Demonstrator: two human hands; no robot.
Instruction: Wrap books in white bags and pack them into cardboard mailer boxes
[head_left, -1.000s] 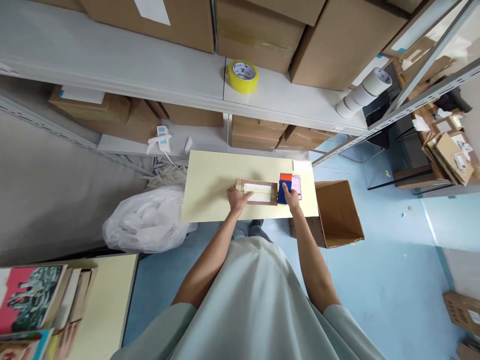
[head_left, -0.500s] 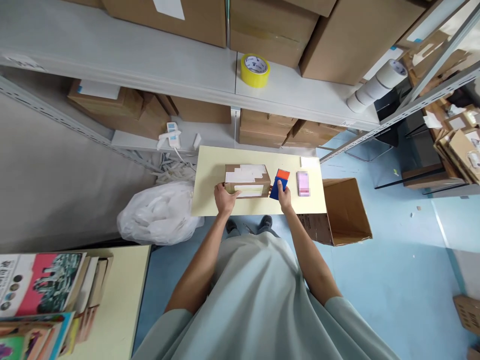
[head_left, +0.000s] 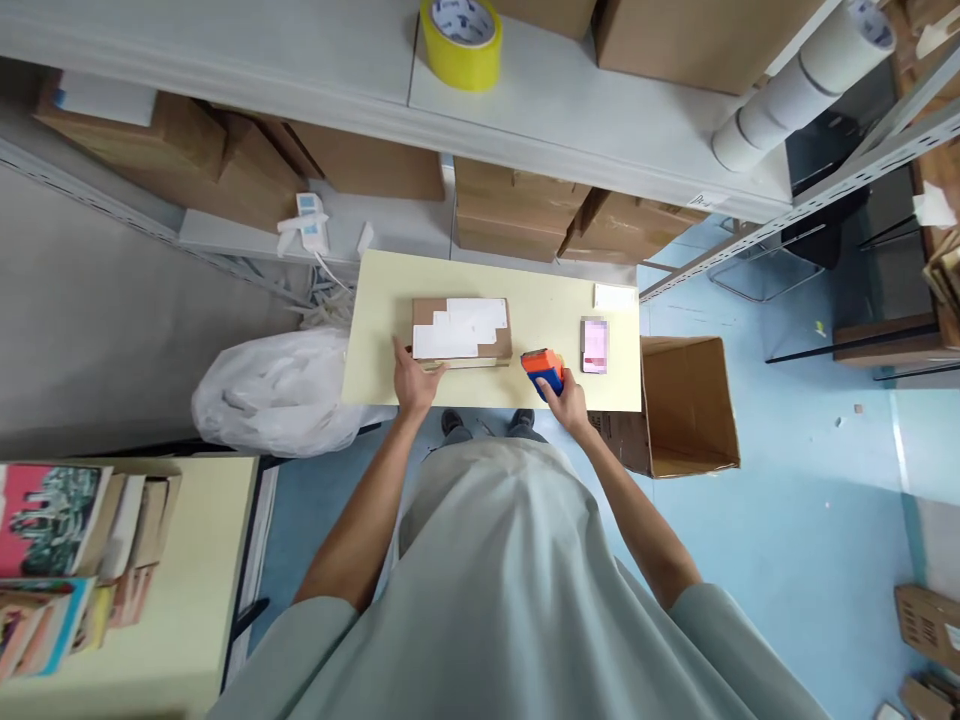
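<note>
A small cardboard box (head_left: 461,330) lies on the narrow cream table, white labels covering much of its top. My left hand (head_left: 414,382) grips its near left corner, fingers along the left end and thumb at the front edge. In my right hand (head_left: 568,400) is a blue-and-orange hand tool (head_left: 544,372), its exact kind unclear. The tool is held just right of the box and apart from it, its orange end up and away from me. A phone (head_left: 595,346) with a pinkish screen lies to the right of that hand.
Behind the table (head_left: 551,285) stands a grey shelf (head_left: 300,75) with cartons, yellow tape (head_left: 461,45) and white rolls (head_left: 802,85). An open carton (head_left: 690,410) sits on the floor at right. A white plastic bag (head_left: 277,390) lies at left, near another table (head_left: 187,560) with books.
My right hand has drawn the tool slightly away from the box's right end and turned it. The box has tipped so its top faces me more. The camera view has shifted too.
</note>
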